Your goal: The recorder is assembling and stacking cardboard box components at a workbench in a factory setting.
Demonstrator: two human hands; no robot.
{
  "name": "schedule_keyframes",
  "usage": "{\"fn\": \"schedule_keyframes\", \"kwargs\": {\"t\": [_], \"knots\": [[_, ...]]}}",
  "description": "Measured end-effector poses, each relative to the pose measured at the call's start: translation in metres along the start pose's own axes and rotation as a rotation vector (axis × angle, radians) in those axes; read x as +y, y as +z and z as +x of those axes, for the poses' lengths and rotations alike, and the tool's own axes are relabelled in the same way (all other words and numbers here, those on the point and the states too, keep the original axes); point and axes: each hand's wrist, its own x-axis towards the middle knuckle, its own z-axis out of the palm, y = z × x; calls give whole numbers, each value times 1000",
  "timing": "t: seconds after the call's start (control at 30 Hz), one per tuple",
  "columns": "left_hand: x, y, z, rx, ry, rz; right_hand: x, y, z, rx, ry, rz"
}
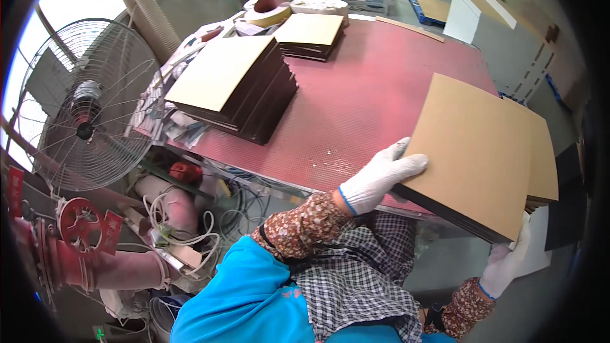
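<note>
Held stack was at frame right, left hand clamped on its left edge, right hand, closure too hidden to tell, at its lower corner, probably to share weight and keep it squared.

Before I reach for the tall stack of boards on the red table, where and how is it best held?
Probably low on two opposite sides, coming from the near edge of the red table: the tall stack shows uneven, separate layers, so a hold near its top alone might leave the lower ones behind.
</note>
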Motion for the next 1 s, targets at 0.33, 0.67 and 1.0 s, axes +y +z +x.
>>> {"fn": "schedule_keyframes", "kwargs": {"t": [0.33,0.67,1.0], "knots": [[-4,-75,-13,282,-112,172,110,85,39,-248,302,206],[-47,-76,-8,426,-351,226,135,55,48,-178,360,-76],[-69,-116,32,490,56,878,104,91,3,-300,-240,-1262]]}}
